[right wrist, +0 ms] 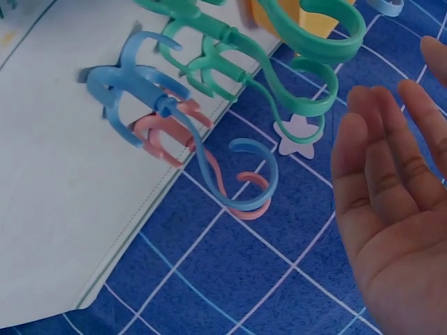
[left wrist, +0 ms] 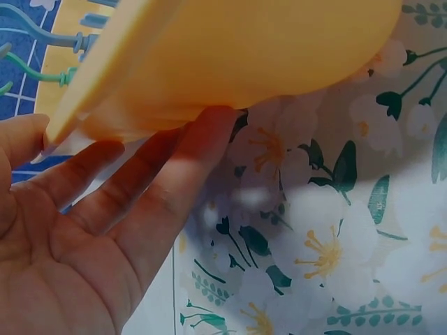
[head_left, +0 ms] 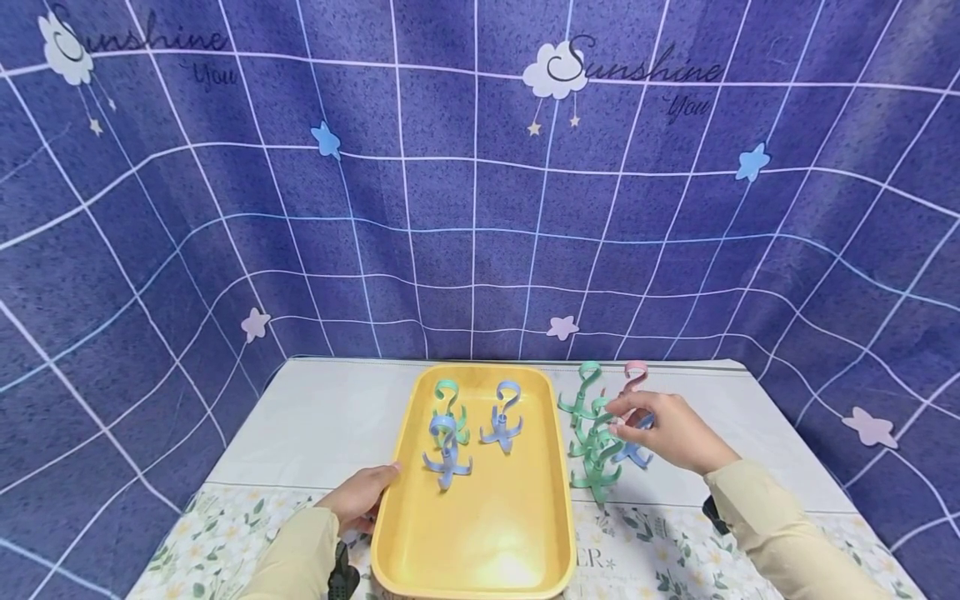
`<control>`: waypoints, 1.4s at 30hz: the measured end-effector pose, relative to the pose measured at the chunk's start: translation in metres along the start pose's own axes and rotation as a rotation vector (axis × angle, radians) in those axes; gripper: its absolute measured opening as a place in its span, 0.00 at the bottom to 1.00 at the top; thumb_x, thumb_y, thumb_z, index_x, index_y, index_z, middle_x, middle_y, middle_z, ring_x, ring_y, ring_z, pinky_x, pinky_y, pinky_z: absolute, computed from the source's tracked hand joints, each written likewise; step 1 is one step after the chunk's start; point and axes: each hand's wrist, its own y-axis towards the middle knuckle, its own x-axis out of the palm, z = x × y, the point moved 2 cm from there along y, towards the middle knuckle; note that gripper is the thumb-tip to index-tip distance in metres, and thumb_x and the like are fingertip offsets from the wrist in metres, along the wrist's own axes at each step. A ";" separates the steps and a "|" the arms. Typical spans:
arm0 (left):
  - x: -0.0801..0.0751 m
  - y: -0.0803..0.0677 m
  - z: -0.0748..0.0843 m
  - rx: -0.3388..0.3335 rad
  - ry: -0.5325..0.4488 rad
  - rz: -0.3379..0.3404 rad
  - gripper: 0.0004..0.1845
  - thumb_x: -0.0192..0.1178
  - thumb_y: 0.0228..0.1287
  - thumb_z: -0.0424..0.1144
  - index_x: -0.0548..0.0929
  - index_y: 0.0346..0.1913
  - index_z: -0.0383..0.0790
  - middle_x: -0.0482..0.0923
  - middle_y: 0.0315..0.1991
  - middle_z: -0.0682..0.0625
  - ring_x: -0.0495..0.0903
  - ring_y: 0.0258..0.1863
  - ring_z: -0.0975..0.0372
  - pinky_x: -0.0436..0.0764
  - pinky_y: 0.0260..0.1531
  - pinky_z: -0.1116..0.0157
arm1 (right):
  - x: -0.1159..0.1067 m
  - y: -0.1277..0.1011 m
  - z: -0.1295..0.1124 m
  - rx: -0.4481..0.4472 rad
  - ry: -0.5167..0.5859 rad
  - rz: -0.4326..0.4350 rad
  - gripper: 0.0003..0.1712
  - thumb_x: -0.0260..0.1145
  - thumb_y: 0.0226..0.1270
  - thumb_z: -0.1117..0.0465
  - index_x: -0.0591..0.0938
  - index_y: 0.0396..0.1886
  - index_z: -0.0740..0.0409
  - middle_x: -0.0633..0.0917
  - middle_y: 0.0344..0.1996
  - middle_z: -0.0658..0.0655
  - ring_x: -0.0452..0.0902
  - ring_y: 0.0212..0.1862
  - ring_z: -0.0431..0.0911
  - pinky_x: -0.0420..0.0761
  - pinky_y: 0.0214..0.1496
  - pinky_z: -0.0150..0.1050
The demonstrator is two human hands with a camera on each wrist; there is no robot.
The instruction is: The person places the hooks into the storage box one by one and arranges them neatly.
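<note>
Nearest: two cream sleeves at the bottom edge of the head view; floral tablecloth [head_left: 660,542] covers the near strip of the table, plain white cloth [head_left: 322,417] beyond it; yellow tray [head_left: 480,533] sits mid-table, long side running away from the person.

Left hand [head_left: 362,497] is at the tray's near-left rim; in the left wrist view the fingers [left wrist: 150,188] are straight and spread, tips against the underside/outer wall of the tray, nothing clamped; thumb partly out of frame.

Inside the tray, three standing multi-claw hooks: a blue hook [head_left: 447,454] closest, another blue hook [head_left: 503,419] further back right, a green hook [head_left: 450,407] back left; all upright on their claws, S-tops up.

Right of the tray, on the white cloth, a cluster of loose hooks: green hook at front [head_left: 596,473], another green one [head_left: 583,398] at the back, a pink hook [head_left: 636,377] furthest, a blue one [head_left: 636,452] partly hidden under the hand.

Right hand [head_left: 666,432] hovers over this cluster, fingertips pointing left at the green hooks; the right wrist view shows the palm open, fingers [right wrist: 374,174] straight and slightly apart, not touching any hook, holding nothing; whether the fingertips touch a hook in the head view I cannot tell.

Far: blue grid backdrop [head_left: 480,208] with stars, clouds, "Sunshine" lettering.
</note>
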 end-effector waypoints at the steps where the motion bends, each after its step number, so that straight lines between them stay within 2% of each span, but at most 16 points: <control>1: 0.000 0.000 0.000 0.000 0.002 0.000 0.29 0.37 0.85 0.49 0.75 0.62 0.26 0.83 0.33 0.43 0.84 0.28 0.56 0.85 0.30 0.59 | 0.001 0.000 0.001 0.003 -0.002 -0.008 0.13 0.74 0.65 0.62 0.87 0.49 0.59 0.88 0.43 0.53 0.83 0.38 0.40 0.83 0.39 0.36; 9: -0.001 -0.001 -0.002 -0.005 -0.013 -0.011 0.29 0.37 0.85 0.49 0.73 0.65 0.26 0.84 0.33 0.43 0.84 0.29 0.56 0.85 0.31 0.59 | 0.009 -0.002 0.009 0.011 -0.023 -0.047 0.17 0.74 0.64 0.62 0.87 0.51 0.61 0.88 0.47 0.59 0.82 0.38 0.41 0.82 0.37 0.35; 20: -0.001 -0.001 -0.002 0.000 -0.019 -0.010 0.29 0.38 0.85 0.51 0.75 0.63 0.28 0.82 0.33 0.43 0.83 0.28 0.56 0.85 0.30 0.60 | 0.017 -0.007 0.017 0.014 -0.073 -0.014 0.11 0.75 0.63 0.63 0.89 0.45 0.57 0.88 0.40 0.51 0.81 0.35 0.38 0.80 0.36 0.35; 31: 0.000 -0.001 -0.001 0.006 -0.023 -0.011 0.29 0.38 0.85 0.51 0.74 0.64 0.27 0.83 0.34 0.42 0.83 0.30 0.55 0.85 0.31 0.58 | 0.021 -0.008 0.015 0.038 -0.065 0.012 0.09 0.73 0.66 0.64 0.88 0.44 0.59 0.85 0.37 0.48 0.80 0.36 0.39 0.81 0.35 0.34; 37: 0.000 -0.004 0.001 0.018 -0.036 -0.018 0.28 0.39 0.85 0.50 0.74 0.64 0.26 0.83 0.35 0.41 0.85 0.31 0.54 0.86 0.32 0.57 | 0.014 -0.005 0.008 -0.014 -0.051 0.056 0.11 0.74 0.65 0.63 0.88 0.46 0.61 0.86 0.32 0.46 0.79 0.32 0.37 0.80 0.33 0.35; 42: 0.000 -0.004 -0.001 0.016 -0.032 -0.019 0.28 0.38 0.85 0.50 0.75 0.64 0.27 0.83 0.34 0.41 0.85 0.31 0.54 0.86 0.32 0.57 | 0.008 -0.003 0.000 -0.052 -0.049 0.051 0.12 0.74 0.65 0.63 0.88 0.47 0.62 0.88 0.36 0.49 0.81 0.33 0.37 0.82 0.35 0.35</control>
